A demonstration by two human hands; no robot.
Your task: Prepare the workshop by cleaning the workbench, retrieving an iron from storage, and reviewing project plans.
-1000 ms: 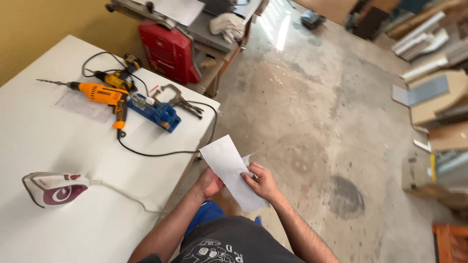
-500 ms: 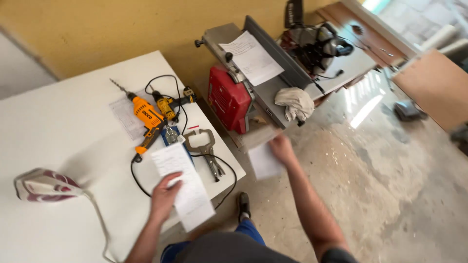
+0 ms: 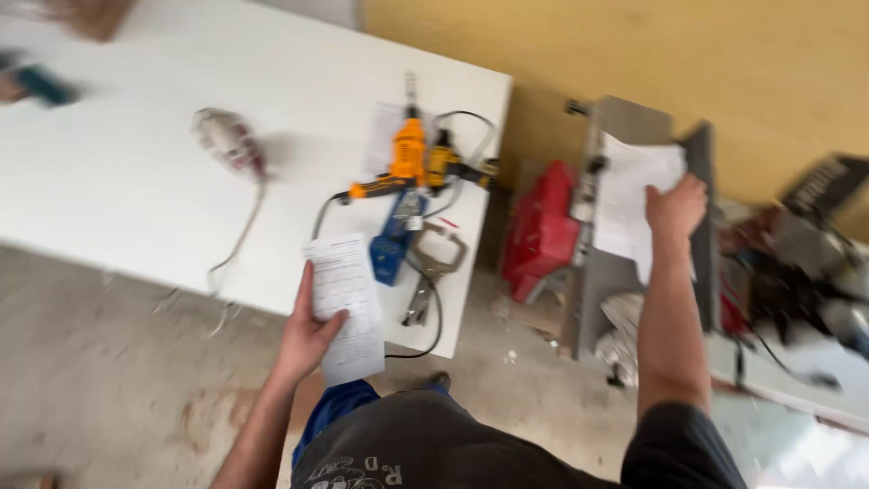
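My left hand (image 3: 306, 335) holds a printed sheet of paper (image 3: 347, 303) over the front edge of the white table (image 3: 136, 181). My right hand (image 3: 674, 210) is stretched out to the right and rests on white papers (image 3: 629, 195) lying on a grey machine top (image 3: 602, 272). On the table beyond the left hand lie an orange corded drill (image 3: 405, 158), a blue clamp tool (image 3: 395, 240) and locking pliers (image 3: 430, 272).
A white and maroon clothes iron (image 3: 226, 140) with its cord lies on the table. A red toolbox (image 3: 541, 231) stands between table and machine. Dark tools and a rag sit at the right. Yellow wall behind; concrete floor below.
The view has swung round. My right hand has reached out from beside the table to the papers on the grey machine. My left hand keeps hold of the printed sheet.
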